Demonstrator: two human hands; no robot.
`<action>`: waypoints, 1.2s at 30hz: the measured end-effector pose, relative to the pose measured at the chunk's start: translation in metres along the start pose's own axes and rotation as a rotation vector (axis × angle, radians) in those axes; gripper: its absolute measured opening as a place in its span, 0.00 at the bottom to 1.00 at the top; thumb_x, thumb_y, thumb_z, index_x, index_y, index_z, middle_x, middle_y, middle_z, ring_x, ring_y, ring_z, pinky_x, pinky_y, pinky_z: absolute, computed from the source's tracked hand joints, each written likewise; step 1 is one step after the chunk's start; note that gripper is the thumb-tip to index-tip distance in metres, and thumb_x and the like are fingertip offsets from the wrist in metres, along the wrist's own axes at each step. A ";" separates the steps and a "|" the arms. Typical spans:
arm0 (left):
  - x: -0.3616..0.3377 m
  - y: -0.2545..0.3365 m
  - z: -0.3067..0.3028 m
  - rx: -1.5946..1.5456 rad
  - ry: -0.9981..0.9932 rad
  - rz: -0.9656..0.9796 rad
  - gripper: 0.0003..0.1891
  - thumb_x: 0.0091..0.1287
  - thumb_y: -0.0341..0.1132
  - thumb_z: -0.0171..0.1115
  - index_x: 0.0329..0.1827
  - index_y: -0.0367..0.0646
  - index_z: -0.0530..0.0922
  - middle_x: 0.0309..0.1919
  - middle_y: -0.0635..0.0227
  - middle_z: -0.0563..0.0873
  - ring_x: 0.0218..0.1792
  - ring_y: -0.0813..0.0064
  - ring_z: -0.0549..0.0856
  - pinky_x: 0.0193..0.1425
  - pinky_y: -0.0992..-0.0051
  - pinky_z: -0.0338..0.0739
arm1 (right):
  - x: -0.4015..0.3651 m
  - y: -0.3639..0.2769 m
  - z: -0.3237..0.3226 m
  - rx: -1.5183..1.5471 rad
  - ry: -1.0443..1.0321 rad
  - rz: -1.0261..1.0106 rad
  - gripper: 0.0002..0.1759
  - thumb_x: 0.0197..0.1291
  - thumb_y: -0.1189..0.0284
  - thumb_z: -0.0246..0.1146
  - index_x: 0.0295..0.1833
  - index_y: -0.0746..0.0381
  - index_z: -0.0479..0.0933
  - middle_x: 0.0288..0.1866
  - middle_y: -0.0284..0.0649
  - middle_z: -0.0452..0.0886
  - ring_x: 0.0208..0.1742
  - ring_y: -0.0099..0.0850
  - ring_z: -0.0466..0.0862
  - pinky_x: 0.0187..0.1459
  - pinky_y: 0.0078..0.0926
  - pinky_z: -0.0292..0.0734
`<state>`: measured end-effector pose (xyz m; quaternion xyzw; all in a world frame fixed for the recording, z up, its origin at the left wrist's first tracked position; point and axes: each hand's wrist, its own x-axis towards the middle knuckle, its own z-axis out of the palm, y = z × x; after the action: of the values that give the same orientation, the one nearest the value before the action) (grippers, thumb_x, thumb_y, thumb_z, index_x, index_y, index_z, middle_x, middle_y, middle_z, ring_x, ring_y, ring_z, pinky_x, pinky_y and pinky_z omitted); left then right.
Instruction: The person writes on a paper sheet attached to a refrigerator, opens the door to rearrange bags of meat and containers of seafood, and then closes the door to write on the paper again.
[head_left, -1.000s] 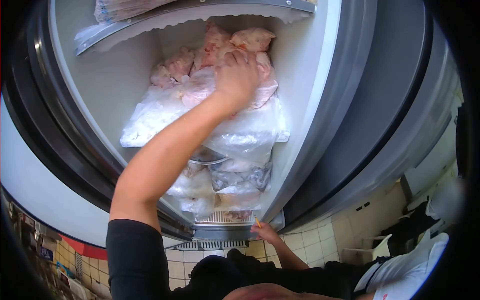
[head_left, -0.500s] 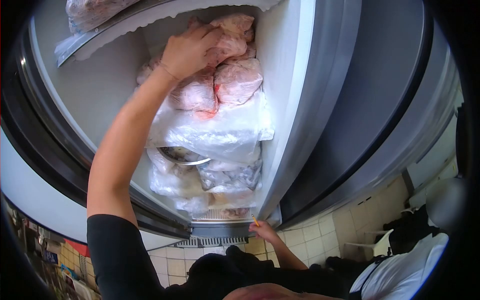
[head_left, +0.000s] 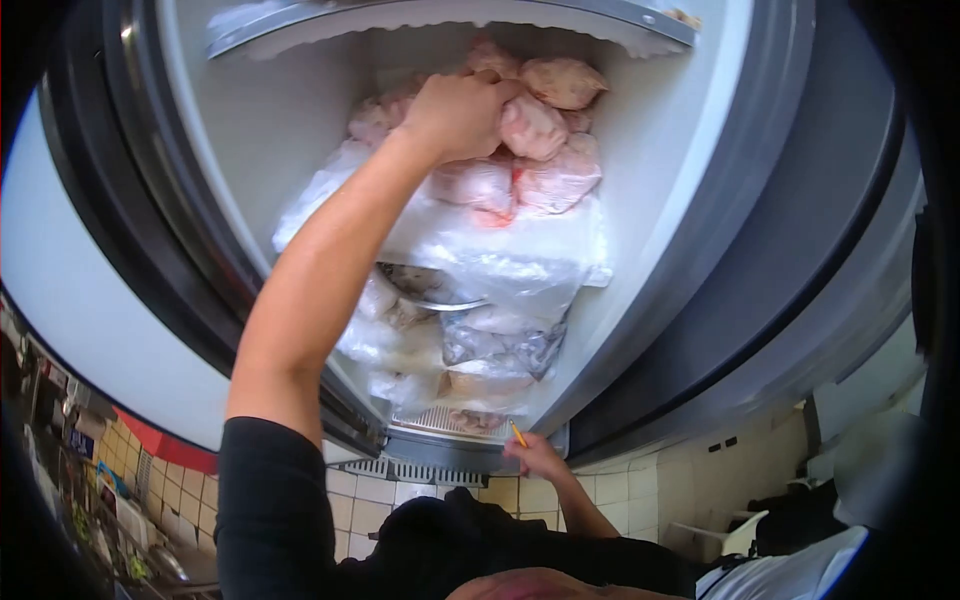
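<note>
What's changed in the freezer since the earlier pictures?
The left hand has shifted left across the bagged meat, uncovering a bag at the right; its fingers curl by another bag, grip unclear. The right hand still holds the pencil; the lower bags stayed put.

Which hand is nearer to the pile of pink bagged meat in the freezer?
Left. The left hand touches the pile of pink bagged meat; the right hand is well below it, by the freezer's bottom edge, holding a yellow pencil.
</note>
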<state>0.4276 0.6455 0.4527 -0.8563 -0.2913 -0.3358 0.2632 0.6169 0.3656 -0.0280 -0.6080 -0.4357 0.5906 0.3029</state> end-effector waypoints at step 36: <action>0.054 -0.074 0.066 -0.236 -0.204 -0.417 0.50 0.46 0.50 0.78 0.70 0.34 0.65 0.53 0.43 0.81 0.57 0.50 0.81 0.62 0.60 0.76 | -0.008 -0.028 -0.005 -0.016 -0.049 0.009 0.15 0.67 0.64 0.63 0.52 0.62 0.79 0.39 0.33 0.86 0.26 0.17 0.78 0.24 0.18 0.72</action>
<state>0.4377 0.7566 0.4688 -0.8320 -0.4453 -0.3261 0.0559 0.6172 0.3713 0.0012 -0.5978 -0.4449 0.6031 0.2845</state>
